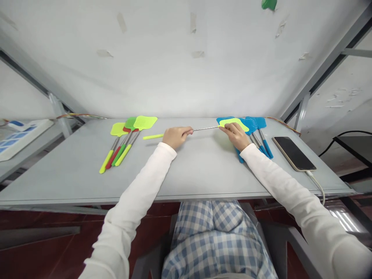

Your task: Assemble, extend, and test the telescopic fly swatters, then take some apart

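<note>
A yellow-green fly swatter is held crosswise above the table, its thin metal rod bare between my two hands. My left hand is closed around the rod near the handle, which sticks out to the left. At the other end my right hand pinches the swatter where the rod meets the perforated head. Blue fly swatters lie behind and beside my right hand, partly covered by it. To the left, several fly swatters in yellow-green, green and red rest in an overlapping fan.
A phone with a white charging cable lies at the right of the grey table. The white wall rises behind it, with metal frame posts at both sides. A white-and-blue object sits far left.
</note>
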Tool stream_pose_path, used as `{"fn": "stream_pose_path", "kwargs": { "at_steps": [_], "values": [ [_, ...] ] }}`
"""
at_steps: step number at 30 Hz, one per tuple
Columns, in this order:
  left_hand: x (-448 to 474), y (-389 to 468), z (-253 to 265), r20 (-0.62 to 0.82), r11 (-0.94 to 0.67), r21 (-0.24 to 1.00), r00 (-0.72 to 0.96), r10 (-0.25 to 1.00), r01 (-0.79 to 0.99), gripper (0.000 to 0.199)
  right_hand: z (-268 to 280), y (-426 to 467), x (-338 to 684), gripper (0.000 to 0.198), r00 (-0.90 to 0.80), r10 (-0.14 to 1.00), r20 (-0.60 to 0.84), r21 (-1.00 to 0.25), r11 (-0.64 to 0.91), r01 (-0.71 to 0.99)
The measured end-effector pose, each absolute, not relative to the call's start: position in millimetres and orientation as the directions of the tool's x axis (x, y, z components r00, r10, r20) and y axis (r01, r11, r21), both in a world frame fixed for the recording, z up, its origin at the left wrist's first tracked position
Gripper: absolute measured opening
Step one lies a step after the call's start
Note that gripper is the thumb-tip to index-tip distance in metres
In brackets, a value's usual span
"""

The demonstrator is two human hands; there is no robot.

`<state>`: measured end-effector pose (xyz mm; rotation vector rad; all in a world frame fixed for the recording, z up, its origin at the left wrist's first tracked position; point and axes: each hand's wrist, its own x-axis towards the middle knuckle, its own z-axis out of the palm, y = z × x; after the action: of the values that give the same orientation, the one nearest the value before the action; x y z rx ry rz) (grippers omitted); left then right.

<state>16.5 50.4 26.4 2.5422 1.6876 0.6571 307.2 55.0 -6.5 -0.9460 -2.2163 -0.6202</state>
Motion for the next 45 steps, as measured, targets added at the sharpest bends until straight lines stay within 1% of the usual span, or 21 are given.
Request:
{"fn": "stream_pose_path", "kwargs": {
  "at_steps": [3, 8, 12, 16, 18, 20, 22, 25, 27, 30, 32, 34, 37, 39, 45],
  "values": [
    [21, 50, 16, 0.409, -0.439, 0.189, 0.336, 0.848, 0.878, 0.030, -7, 55, 308, 0.037, -0.503, 0.446, 0.740, 0.124, 0.644, 0.755],
    [25, 52, 5, 0.462, -0.401, 0.125, 0.304, 0.833, 0.908, 0.039, -5, 53, 307, 0.036, -0.454, 0.454, 0.767, 0.077, 0.637, 0.767],
    [25, 51, 5, 0.454, -0.385, 0.095, 0.304, 0.838, 0.918, 0.042, -8, 53, 309, 0.037, -0.486, 0.444, 0.753, 0.092, 0.659, 0.746],
    [27, 50, 7, 0.450, -0.420, 0.105, 0.334, 0.828, 0.901, 0.046, -4, 49, 303, 0.041, -0.555, 0.535, 0.637, 0.156, 0.616, 0.772],
    [31, 48, 7, 0.460, -0.442, 0.127, 0.342, 0.820, 0.888, 0.048, 3, 42, 292, 0.042, -0.553, 0.580, 0.598, 0.179, 0.576, 0.798],
    [39, 44, 6, 0.474, -0.464, 0.137, 0.353, 0.807, 0.875, 0.048, 11, 34, 279, 0.043, -0.538, 0.596, 0.595, 0.187, 0.549, 0.815],
    [47, 40, 5, 0.483, -0.497, 0.126, 0.384, 0.787, 0.859, 0.047, 16, 27, 266, 0.043, -0.573, 0.584, 0.575, 0.213, 0.569, 0.794],
    [57, 36, 3, 0.460, -0.550, 0.084, 0.457, 0.761, 0.831, 0.047, 16, 24, 255, 0.039, -0.657, 0.585, 0.476, 0.247, 0.628, 0.738],
    [59, 36, 3, 0.423, -0.562, 0.054, 0.491, 0.762, 0.825, 0.048, 11, 26, 254, 0.036, -0.675, 0.603, 0.425, 0.228, 0.650, 0.725],
    [59, 42, 5, 0.323, -0.529, 0.005, 0.500, 0.804, 0.848, 0.048, 4, 35, 258, 0.029, -0.668, 0.610, 0.425, 0.184, 0.665, 0.724],
    [60, 47, 6, 0.233, -0.494, -0.028, 0.486, 0.842, 0.869, 0.049, 1, 42, 261, 0.026, -0.664, 0.613, 0.429, 0.173, 0.665, 0.726],
    [63, 50, 8, 0.171, -0.466, -0.051, 0.467, 0.867, 0.883, 0.051, 0, 48, 264, 0.025, -0.661, 0.619, 0.425, 0.169, 0.663, 0.729],
    [66, 52, 11, 0.174, -0.433, -0.053, 0.435, 0.883, 0.900, 0.054, 6, 55, 268, 0.028, -0.657, 0.620, 0.429, 0.174, 0.657, 0.734],
    [64, 53, 13, 0.196, -0.417, -0.054, 0.419, 0.887, 0.907, 0.051, 12, 57, 273, 0.031, -0.641, 0.625, 0.445, 0.181, 0.639, 0.748],
    [25, 63, 16, 0.223, -0.352, -0.138, 0.375, 0.900, 0.926, 0.039, 29, 60, 302, 0.034, -0.565, 0.651, 0.507, 0.192, 0.553, 0.811]
  ]
}}
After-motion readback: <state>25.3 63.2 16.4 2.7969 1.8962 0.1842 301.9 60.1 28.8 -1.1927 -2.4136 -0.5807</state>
